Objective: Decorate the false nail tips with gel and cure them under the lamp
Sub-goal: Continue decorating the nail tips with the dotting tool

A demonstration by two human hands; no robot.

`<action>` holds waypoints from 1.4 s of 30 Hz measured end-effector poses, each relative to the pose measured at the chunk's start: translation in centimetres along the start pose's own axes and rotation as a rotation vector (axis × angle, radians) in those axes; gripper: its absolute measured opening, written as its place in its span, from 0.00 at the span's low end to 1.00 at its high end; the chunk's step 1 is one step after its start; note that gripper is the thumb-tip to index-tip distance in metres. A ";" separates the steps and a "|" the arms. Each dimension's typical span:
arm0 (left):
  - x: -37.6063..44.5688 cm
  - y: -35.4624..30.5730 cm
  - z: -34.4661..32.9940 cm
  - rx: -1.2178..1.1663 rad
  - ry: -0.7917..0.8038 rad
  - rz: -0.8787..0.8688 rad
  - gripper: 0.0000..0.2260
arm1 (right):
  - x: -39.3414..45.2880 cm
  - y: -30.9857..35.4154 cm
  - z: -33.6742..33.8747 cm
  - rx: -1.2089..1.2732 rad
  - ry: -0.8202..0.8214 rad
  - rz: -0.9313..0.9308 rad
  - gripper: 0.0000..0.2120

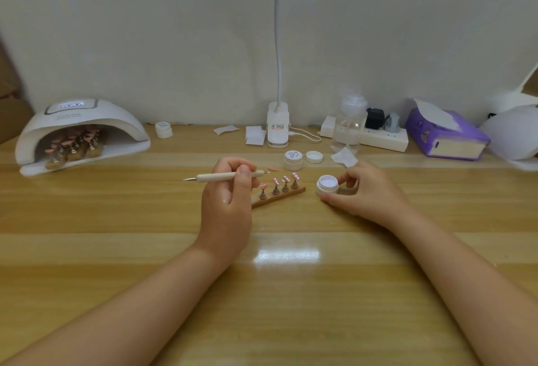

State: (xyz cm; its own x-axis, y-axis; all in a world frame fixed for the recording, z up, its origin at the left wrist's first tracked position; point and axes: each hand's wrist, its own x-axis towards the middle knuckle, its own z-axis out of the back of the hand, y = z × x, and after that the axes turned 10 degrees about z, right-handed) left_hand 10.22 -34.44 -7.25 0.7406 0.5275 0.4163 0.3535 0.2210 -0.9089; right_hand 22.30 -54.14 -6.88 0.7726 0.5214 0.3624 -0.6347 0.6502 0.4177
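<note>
My left hand (228, 191) grips a pale dotting tool (224, 176) that lies level, with metal tips at both ends. Just right of it a wooden strip (288, 195) carries several small stands with pink nail tips (279, 181), some with white dots. One loose pink tip (273, 167) lies behind the strip. My right hand (366, 191) holds an open white jar of pale gel (327, 185) between thumb and fingers on the table. At the far left the white curing lamp (81, 129) holds more wooden strips with pink tips (74, 145).
Behind the strip stand a closed white jar (293, 159) and a loose lid (314, 157). A clip desk lamp (278, 127), wipes (254, 135), a clear bottle (349, 124), a power strip (381, 137), a purple tissue box (445, 135) and another small jar (164, 129) line the back.
</note>
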 end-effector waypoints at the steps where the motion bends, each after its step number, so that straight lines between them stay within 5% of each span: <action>1: 0.0 -0.1 0.0 0.002 0.002 0.000 0.07 | -0.1 0.2 -0.1 0.016 -0.025 0.025 0.15; 13: -0.8 -0.5 -0.3 0.135 0.108 -0.051 0.07 | -1.0 5.7 -1.6 -0.080 -0.253 0.362 0.14; 42: -0.7 -0.4 -0.3 0.256 0.158 0.008 0.07 | -1.2 6.4 -2.9 -0.162 -0.326 0.390 0.15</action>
State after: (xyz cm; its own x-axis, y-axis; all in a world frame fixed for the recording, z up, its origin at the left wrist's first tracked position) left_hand 9.73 -35.19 -7.23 0.8295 0.4004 0.3894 0.2065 0.4280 -0.8799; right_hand 17.35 -49.03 -7.08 0.4180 0.5593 0.7158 -0.8426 0.5332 0.0754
